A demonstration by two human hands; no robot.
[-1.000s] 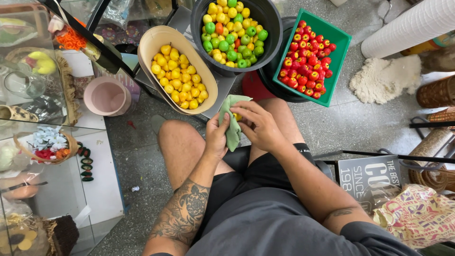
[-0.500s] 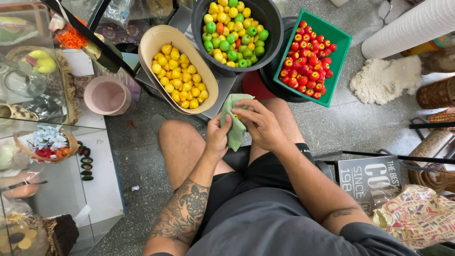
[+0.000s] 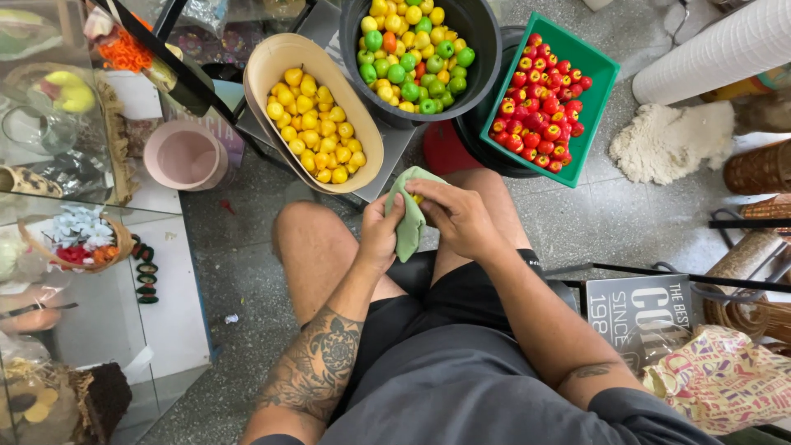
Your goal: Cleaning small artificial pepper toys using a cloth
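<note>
**Both hands closed on a green cloth above the knees**

Hardly anything has moved since the earlier frames: both hands stay in the middle of the frame over the bare knees, and only the fingers of the right hand have shifted a little on the cloth.

The left hand (image 3: 381,235) grips the green cloth (image 3: 409,216) from the left side, its fingers curled shut around the fold. The right hand (image 3: 456,216) lies over the cloth from the right, with the fingers bent and pressed on it. A small yellow thing shows between the cloth and the right fingers; it is too much covered to say what it is.

Just above the hands, in the upper middle of the frame, a beige oval bowl (image 3: 264,73) holds small yellow fruits (image 3: 317,128). To its right a black round tub (image 3: 478,33) holds mixed yellow and green fruits (image 3: 412,58), with a few orange ones. Further right a green rectangular tray (image 3: 595,62) holds small red fruits (image 3: 540,124).

At the left, a pink bowl (image 3: 185,156) stands on the grey floor (image 3: 239,272). At the right edge lies a white fluffy rag (image 3: 671,140).
</note>
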